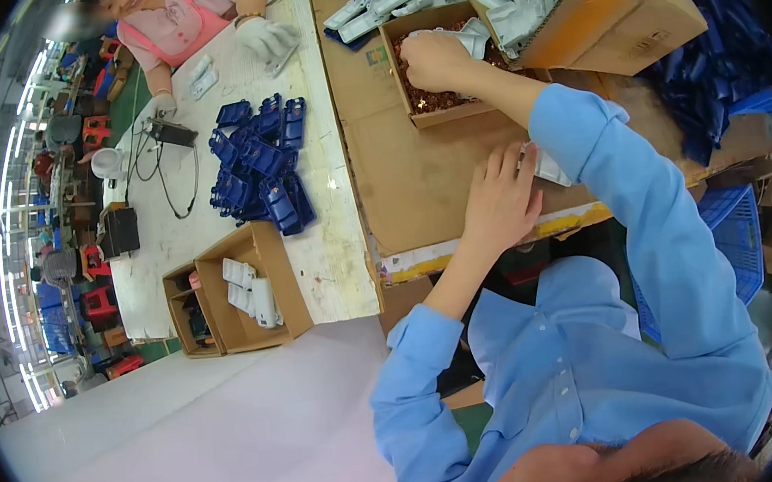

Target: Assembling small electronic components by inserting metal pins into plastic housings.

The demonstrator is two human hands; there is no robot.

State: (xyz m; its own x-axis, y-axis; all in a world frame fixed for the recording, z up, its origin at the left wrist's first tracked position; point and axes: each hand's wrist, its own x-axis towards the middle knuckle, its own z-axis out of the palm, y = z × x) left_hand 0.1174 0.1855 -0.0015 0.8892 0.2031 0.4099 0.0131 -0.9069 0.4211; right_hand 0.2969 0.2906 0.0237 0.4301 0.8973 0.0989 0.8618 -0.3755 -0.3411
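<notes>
My right hand (pixel 438 61) reaches into a shallow cardboard box (pixel 458 115) of small copper-coloured parts (pixel 428 100). Its fingers are curled together, and whatever they pinch is hidden. A pale grey plastic piece (pixel 475 39) lies beside that hand in the box. Nearer to me, my left hand (pixel 501 195) rests at the front of the cardboard-covered table (pixel 418 182). Its fingertips hold a white plastic housing (pixel 550 169), which my right sleeve partly covers.
A large carton (pixel 634 13) holds many pale grey housings. Blue plastic parts (pixel 262 155) are heaped on the white table (pixel 323 266), near a box of white pieces (pixel 281 260). A gloved co-worker's hand (pixel 266 41) is at the far left. A blue crate (pixel 734 235) stands at right.
</notes>
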